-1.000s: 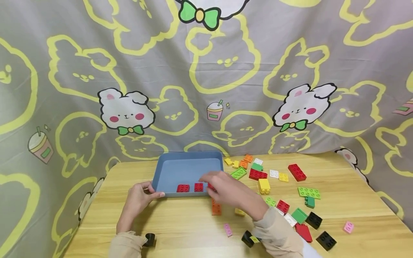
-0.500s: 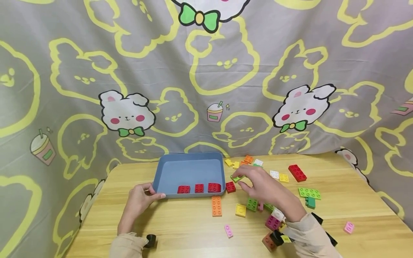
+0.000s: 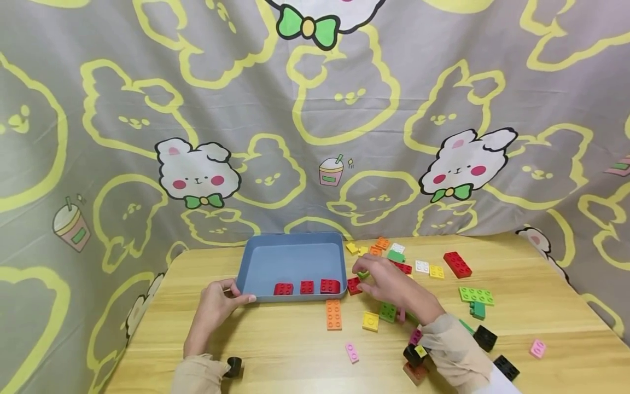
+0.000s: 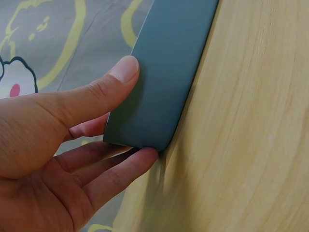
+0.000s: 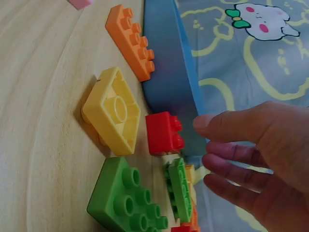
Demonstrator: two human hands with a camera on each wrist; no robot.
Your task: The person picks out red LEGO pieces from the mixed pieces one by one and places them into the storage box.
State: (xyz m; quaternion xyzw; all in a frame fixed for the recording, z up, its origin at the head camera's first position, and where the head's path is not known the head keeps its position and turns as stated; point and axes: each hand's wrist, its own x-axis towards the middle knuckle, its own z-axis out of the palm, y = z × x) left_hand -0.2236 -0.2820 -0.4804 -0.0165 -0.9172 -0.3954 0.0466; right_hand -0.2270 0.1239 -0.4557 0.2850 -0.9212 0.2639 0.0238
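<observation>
My left hand [image 3: 215, 307] grips the front left corner of a blue-grey tray [image 3: 290, 299]. In the left wrist view its thumb presses the tray wall [image 4: 159, 82] and fingers lie around the corner. Inside the tray, along the front wall, sit red bricks [image 3: 307, 287]. My right hand [image 3: 396, 284] hovers just right of the tray, over a small red brick [image 3: 353, 285]. In the right wrist view its thumb and fingers [image 5: 236, 174] are apart with nothing between them. Beyond that red brick [image 5: 161, 133] lies a lime green brick [image 5: 179, 188], mostly hidden by the hand in the head view.
An orange brick [image 3: 333, 314] lies before the tray, with a yellow brick [image 3: 371, 322] and a green brick [image 3: 388, 312] to its right. A pink brick [image 3: 351, 352] is nearer. Several loose bricks spread over the table's right side; a patterned cloth [image 3: 315, 137] hangs behind.
My right hand has moved out of the tray to the right, down to the lime green brick, then slightly left to the small red brick. My left hand stays on the tray corner.
</observation>
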